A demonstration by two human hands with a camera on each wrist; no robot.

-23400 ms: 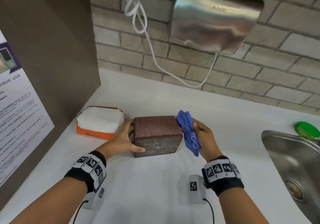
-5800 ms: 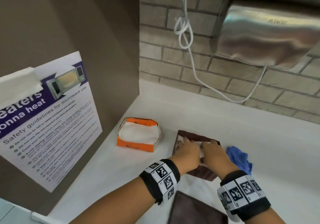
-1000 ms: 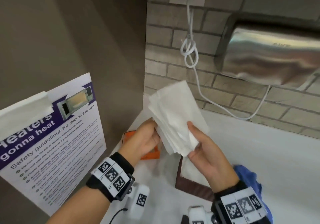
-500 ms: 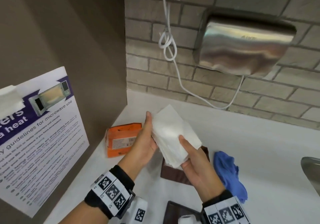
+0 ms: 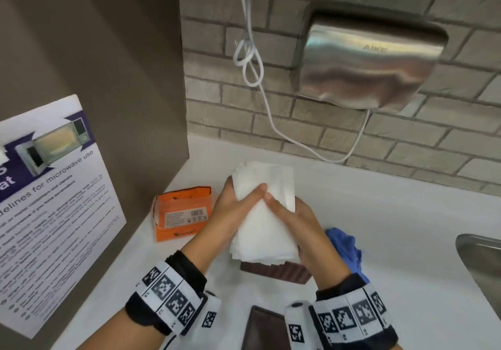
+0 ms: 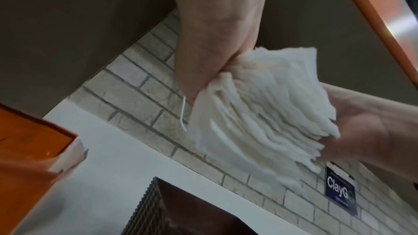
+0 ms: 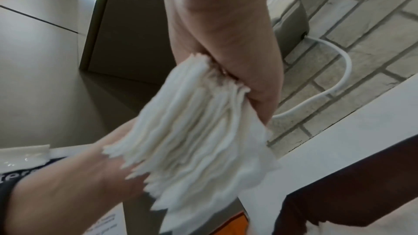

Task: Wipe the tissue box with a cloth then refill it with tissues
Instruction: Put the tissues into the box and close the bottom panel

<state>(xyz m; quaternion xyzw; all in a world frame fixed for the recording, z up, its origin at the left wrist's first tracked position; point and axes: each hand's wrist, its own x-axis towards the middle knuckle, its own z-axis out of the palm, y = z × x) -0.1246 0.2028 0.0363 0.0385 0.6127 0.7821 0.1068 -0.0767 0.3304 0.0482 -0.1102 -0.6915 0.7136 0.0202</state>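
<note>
Both hands hold a thick stack of white tissues (image 5: 264, 214) just above the brown tissue box (image 5: 276, 271), which stands without its lid and is mostly hidden under the stack. My left hand (image 5: 238, 200) grips the stack's left side and my right hand (image 5: 290, 214) its right side, with both thumbs lying across the top. The left wrist view shows the stack (image 6: 260, 113) fanned out between the two palms, above the box (image 6: 181, 208). The blue cloth (image 5: 345, 246) lies crumpled on the counter to the right of the box.
An orange tissue packet (image 5: 181, 211) lies on its side to the left. The box's brown lid (image 5: 263, 330) is at the near edge. A steel sink (image 5: 482, 257) sits at far right. A hand dryer (image 5: 371, 59) and a white cable (image 5: 260, 86) hang on the brick wall.
The tissue stack has come down from chest height to just over the open box. My left hand has gone from steadying its edge to gripping it with the thumb on top.
</note>
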